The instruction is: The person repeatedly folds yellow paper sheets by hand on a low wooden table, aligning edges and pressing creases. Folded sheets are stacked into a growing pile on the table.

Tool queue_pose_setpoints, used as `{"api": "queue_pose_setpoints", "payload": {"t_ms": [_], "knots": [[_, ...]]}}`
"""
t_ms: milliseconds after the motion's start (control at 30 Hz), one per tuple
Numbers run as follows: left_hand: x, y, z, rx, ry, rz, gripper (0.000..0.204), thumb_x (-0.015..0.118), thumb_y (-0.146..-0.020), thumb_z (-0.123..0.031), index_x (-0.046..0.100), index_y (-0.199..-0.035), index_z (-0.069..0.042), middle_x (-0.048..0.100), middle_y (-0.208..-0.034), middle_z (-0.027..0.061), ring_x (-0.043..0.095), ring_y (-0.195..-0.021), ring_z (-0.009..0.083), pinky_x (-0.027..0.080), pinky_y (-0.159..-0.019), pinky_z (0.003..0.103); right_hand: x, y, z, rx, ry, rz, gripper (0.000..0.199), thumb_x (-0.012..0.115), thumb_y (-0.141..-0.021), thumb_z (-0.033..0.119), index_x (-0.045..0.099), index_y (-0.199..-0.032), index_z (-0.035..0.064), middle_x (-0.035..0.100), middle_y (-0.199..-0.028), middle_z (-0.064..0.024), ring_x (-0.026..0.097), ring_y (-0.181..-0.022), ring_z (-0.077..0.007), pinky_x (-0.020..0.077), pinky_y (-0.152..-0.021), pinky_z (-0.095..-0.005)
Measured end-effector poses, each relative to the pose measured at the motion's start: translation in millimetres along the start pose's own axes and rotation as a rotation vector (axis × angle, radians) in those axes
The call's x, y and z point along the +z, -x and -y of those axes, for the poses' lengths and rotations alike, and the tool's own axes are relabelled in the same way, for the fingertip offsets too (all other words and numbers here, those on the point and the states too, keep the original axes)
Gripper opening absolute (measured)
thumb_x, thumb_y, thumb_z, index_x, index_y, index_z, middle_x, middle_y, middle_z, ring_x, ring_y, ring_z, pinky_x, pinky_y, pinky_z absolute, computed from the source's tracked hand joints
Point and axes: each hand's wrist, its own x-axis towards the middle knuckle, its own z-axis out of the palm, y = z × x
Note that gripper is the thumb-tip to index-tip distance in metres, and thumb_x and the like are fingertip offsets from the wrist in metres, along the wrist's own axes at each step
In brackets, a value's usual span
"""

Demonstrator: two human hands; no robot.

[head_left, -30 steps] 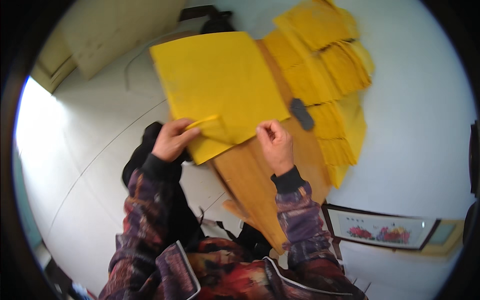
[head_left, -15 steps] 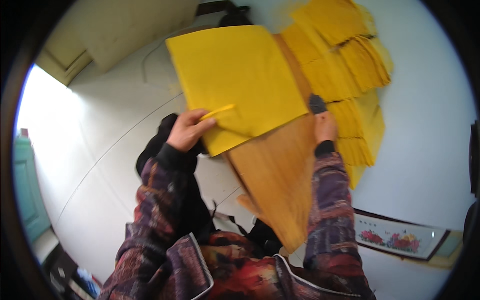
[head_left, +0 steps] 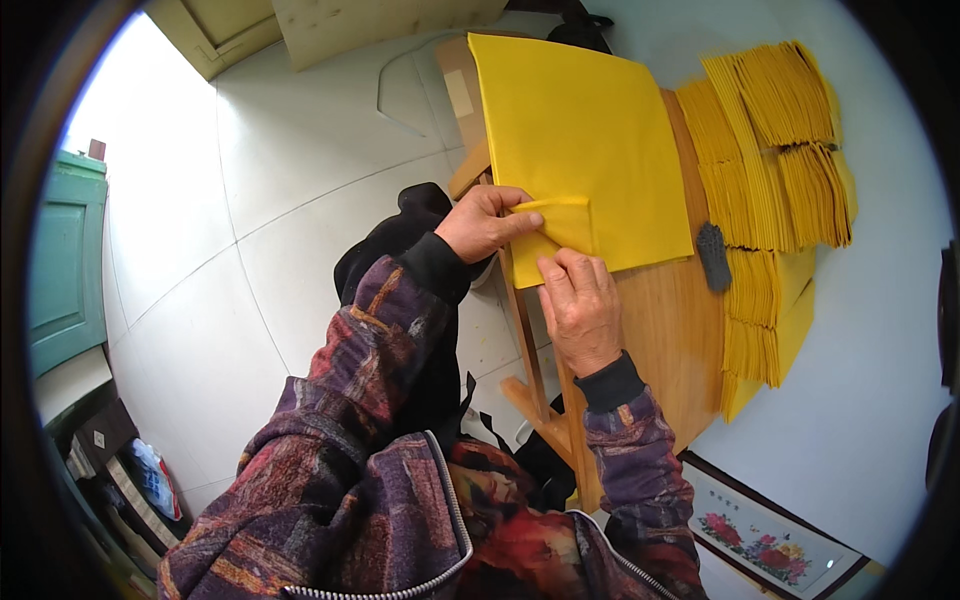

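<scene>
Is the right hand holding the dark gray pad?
No, the dark gray pad lies beside the yellow stacks, clearly apart from the right hand, which is at the yellow sheet's near edge.

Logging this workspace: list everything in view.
Sheet: at least one, yellow, on table
Folded piece: one, yellow, at sheet's corner
Bundles: several, yellow, right of sheet
Object: one, grey, beside bundles
Table: one, brown, under sheet
Framed picture: one, multicoloured, lower right
Unclear shape: one, black, beside table
Door-like panel: one, teal, far left
Panels: two, beige, upper left
Packet: one, blue-white, lower left
Floor: one, pale tiles, left
Left hand: one, bare, pinching folded piece
Right hand: one, bare, at sheet's edge
</scene>
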Motion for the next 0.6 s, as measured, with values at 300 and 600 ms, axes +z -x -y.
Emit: {"api": "queue_pose_setpoints", "payload": {"t_ms": [300, 600], "knots": [[-3, 0, 3, 0.064, -0.064, 0.032, 0.024, 0.064, -0.089, -0.016, 0.065, -0.101, 0.004, 0.065, -0.083, 0.0020, 0.057, -0.074, 0.0074, 0.048, -0.069, 0.023, -4, -8, -11, 0.158, -0.304, 0.049, 0.018, 0.066, -0.070, -0.005, 0.059, -0.085, 0.0022, 0.058, -0.089, -0.0108, 0.057, -0.081, -0.0304, 0.0481, -0.072, -0.0369], [-5, 0, 0, 0.063, -0.085, 0.041, 0.023, 0.063, -0.090, -0.016, 0.064, -0.100, 0.004, 0.064, -0.083, 0.0025, 0.057, -0.074, 0.0077, 0.048, -0.070, 0.023, -12, -24, -30, 0.364, -0.724, 0.270, 0.015, 0.067, -0.071, -0.001, 0.053, -0.077, 0.0008, 0.054, -0.077, -0.0118, 0.056, -0.070, -0.0275, 0.0454, -0.062, -0.0342]]}}
